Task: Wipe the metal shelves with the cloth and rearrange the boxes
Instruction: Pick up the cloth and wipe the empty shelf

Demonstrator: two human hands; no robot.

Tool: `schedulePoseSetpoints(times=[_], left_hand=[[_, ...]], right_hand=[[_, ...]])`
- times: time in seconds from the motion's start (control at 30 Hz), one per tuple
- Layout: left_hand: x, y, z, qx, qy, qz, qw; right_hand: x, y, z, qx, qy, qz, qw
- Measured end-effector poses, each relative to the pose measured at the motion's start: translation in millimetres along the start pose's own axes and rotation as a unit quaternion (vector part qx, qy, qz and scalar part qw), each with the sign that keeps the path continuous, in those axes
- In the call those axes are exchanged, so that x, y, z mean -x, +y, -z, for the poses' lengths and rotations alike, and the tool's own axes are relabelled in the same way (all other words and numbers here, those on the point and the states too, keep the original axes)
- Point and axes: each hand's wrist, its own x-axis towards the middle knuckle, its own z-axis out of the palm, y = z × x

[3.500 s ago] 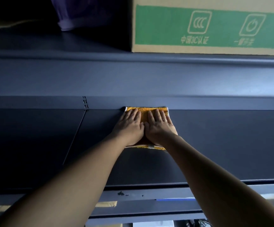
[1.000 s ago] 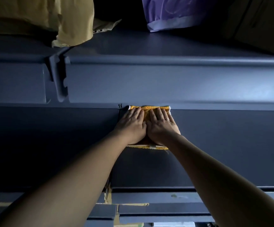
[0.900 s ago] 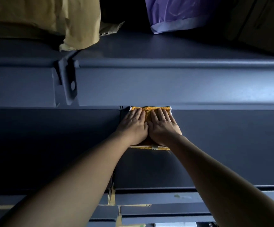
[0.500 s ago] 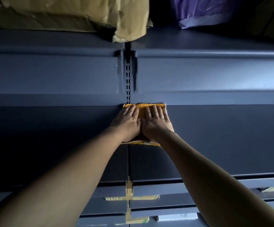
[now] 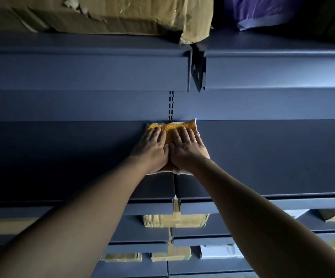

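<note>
Cloth [image 5: 169, 128] (the yellow one) is lying flat on the dark metal shelf [image 5: 263, 157], shoved right up to the back edge where it meets the rear panel. Grip-wise nothing is pinched. The left hand [image 5: 152, 151] and right hand [image 5: 188, 150] sit side by side on top of it, fingers straight and slightly spread, thumbs touching, palms pressing down.

What I'd worry about: it's only held by downward pressure, so a fast sideways swipe could let it slide out or bunch up under the palms. It's also sitting right across the seam [image 5: 174, 185] between two shelf panels and just under the slotted upright [image 5: 171, 105], so a loose corner could catch on either one. It's pretty dim in there too, so missed patches seem likely.

Further out, the upper shelf [image 5: 82, 67] hangs low over the arms, with a bracket [image 5: 197, 73] sticking down, so lifting up carelessly could mean a knock. A torn cardboard box [image 5: 122, 15] droops over that shelf's front edge right by the bracket, next to a purple bag [image 5: 263, 11]. There are more taped boxes [image 5: 175, 220] on the lower levels. None of them block this swipe, but they all look like they need sorting yet.
</note>
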Motion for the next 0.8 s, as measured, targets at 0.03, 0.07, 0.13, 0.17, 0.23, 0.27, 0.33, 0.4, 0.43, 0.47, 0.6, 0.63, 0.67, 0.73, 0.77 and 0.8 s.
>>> schedulePoseSetpoints(times=[0.03, 0.07, 0.13, 0.17, 0.23, 0.27, 0.33, 0.4, 0.43, 0.47, 0.6, 0.63, 0.67, 0.73, 0.77, 0.8], left_hand=[[8, 2, 1, 0.002, -0.003, 0.001, 1.0], [17, 3, 3, 0.001, -0.004, 0.0, 1.0], [33, 5, 4, -0.007, -0.005, -0.003, 1.0], [40, 6, 3, -0.011, -0.008, -0.006, 1.0], [51, 7, 4, -0.022, -0.013, -0.014, 1.0], [55, 7, 5, -0.036, -0.014, -0.018, 0.999], [60, 8, 9, -0.078, -0.013, -0.031, 0.996], [60, 15, 18, -0.071, -0.028, -0.03, 0.997], [60, 21, 22, -0.038, -0.04, -0.017, 0.998], [58, 28, 25, 0.005, -0.046, 0.0, 0.999], [53, 32, 9, 0.088, 0.025, 0.015, 0.996], [53, 28, 2, 0.093, 0.044, 0.007, 0.995], [54, 24, -2, 0.099, 0.052, 0.004, 0.994], [55, 17, -5, 0.103, 0.051, 0.0, 0.993], [55, 15, -5, 0.103, 0.049, -0.001, 0.994], [57, 13, -4, 0.102, 0.048, 0.001, 0.994]], right_hand=[[7, -1, -1, -0.001, 0.001, 0.003, 1.0], [14, -3, -1, -0.002, 0.003, 0.006, 1.0], [29, -7, -2, -0.004, 0.006, 0.013, 1.0], [36, -9, -2, -0.003, 0.008, 0.015, 1.0], [50, -14, -1, 0.002, 0.008, 0.014, 1.0], [56, -16, 0, 0.003, 0.004, 0.013, 1.0], [61, -15, 2, 0.004, -0.014, 0.016, 1.0], [59, -12, 5, 0.017, -0.033, 0.037, 0.999], [58, -9, 7, 0.027, -0.037, 0.05, 0.998], [56, -8, 8, 0.031, -0.039, 0.058, 0.997], [61, -9, 7, 0.01, -0.027, 0.044, 0.999], [62, -10, 5, 0.002, -0.017, 0.037, 0.999], [62, -10, 3, -0.003, -0.009, 0.032, 0.999], [61, -11, -1, -0.002, -0.001, 0.024, 1.0], [61, -12, -2, 0.001, -0.002, 0.02, 1.0], [60, -15, -4, 0.005, -0.003, 0.021, 1.0]])
